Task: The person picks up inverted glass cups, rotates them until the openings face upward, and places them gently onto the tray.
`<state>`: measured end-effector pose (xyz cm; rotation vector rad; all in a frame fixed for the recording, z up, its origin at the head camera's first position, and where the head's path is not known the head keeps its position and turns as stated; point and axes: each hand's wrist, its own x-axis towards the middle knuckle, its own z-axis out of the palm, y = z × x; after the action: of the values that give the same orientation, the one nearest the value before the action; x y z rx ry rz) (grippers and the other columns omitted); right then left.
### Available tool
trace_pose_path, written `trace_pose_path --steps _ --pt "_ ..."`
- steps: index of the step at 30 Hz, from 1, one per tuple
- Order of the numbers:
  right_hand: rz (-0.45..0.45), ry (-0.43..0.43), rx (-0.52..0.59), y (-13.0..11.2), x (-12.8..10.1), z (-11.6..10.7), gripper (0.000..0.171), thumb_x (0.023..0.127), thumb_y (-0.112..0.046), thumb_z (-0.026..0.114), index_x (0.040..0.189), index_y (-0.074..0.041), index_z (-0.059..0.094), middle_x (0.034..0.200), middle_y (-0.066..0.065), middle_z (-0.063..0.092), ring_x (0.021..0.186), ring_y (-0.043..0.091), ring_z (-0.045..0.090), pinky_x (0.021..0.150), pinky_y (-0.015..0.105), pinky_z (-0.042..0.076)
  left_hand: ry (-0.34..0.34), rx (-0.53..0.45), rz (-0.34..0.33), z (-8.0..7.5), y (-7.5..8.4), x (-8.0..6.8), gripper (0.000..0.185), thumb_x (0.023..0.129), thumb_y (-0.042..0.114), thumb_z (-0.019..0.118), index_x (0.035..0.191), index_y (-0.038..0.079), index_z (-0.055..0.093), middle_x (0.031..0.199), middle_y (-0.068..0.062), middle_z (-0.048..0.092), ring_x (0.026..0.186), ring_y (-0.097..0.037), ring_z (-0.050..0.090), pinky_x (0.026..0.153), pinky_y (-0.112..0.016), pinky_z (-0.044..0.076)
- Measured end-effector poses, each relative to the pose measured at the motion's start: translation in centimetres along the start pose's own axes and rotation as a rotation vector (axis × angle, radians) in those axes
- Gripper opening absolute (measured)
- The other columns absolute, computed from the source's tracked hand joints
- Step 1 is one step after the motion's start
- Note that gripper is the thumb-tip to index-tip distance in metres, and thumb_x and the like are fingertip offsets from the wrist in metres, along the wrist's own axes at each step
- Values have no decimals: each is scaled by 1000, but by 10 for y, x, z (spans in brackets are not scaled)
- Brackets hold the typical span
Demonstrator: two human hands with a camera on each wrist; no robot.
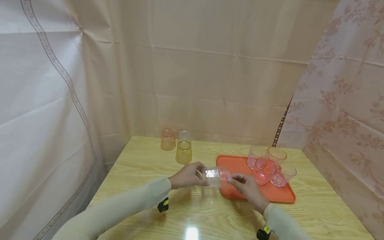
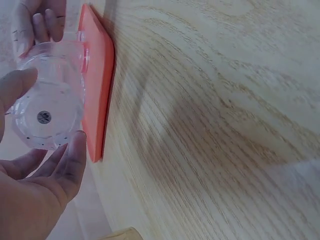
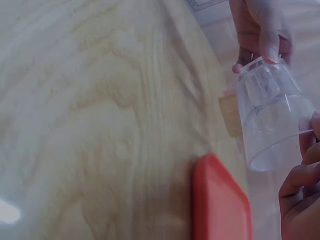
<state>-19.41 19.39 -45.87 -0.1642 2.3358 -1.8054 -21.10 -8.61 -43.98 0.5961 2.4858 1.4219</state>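
Note:
A clear plastic tumbler [image 1: 213, 177] lies sideways in the air between both hands, over the front left edge of the tray. My left hand [image 1: 189, 175] grips its base end, thumb on one side and fingers on the other. At the rim end, my right hand [image 1: 248, 189] pinches the wall. In the left wrist view the tumbler's round base [image 2: 47, 117] faces the camera, with a small dark round mark on it. From the right wrist, the open mouth of the tumbler [image 3: 272, 120] points toward the right hand, and its lower part looks faceted.
An orange-red tray [image 1: 234, 163] on the wooden table [image 1: 144, 166] bears several upright pink and clear tumblers [image 1: 265, 171] at its right side. Further back left stand a yellow tumbler [image 1: 184, 154], a clear one [image 1: 185, 134] behind it and an orange one [image 1: 168, 141]. Curtains [image 1: 210, 83] hang around the table.

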Motion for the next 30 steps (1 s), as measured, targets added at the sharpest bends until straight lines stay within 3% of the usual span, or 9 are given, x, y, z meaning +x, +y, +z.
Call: trace_pose_path --steps 4,7,9,13,17,23,30 --pt "-94 -11 -47 -5 -2 -5 31 95 -25 75 115 -1 74 105 9 73 92 15 62 78 27 52 -4 27 -14 4 -2 2 60 81 28 89 128 4 61 113 -8 67 100 -25 68 77 -30 56" --pt "-154 -32 -92 -7 -2 -9 28 97 -21 73 115 1 74 106 11 75 98 18 68 88 34 55 -9 75 -26 6 -5 1 59 83 29 88 128 1 63 112 -10 69 98 -20 68 81 -31 56" --pt "-188 -37 -130 -9 -2 -12 24 97 -21 73 113 -2 75 104 10 75 96 19 69 88 36 56 -12 102 -29 7 -7 0 55 84 29 86 125 -1 65 109 -9 70 95 -17 67 81 -32 56" --pt "-292 -19 -222 -13 1 -18 18 97 -18 74 109 -6 76 99 7 76 83 15 68 70 31 55 -6 129 -22 13 -10 -2 37 89 28 82 111 0 70 95 -2 70 84 -13 66 74 -31 56" --pt "-359 16 -307 -20 4 -25 15 96 -22 75 105 -10 78 92 5 76 69 13 59 54 26 43 4 144 -26 22 -14 -1 18 92 24 78 96 7 72 83 5 68 72 -10 65 65 -28 54" --pt "-364 35 -383 -23 4 -34 18 97 -29 74 107 -14 78 80 0 69 60 12 48 51 26 38 2 184 -19 35 -15 4 15 94 20 74 83 10 75 73 3 71 60 -11 67 60 -25 53" --pt "-477 94 -492 -20 11 -40 12 96 -22 75 103 -13 79 64 -6 54 53 8 41 49 25 35 19 279 11 45 -14 16 20 93 19 73 74 13 73 64 5 68 53 -5 58 53 -23 48"
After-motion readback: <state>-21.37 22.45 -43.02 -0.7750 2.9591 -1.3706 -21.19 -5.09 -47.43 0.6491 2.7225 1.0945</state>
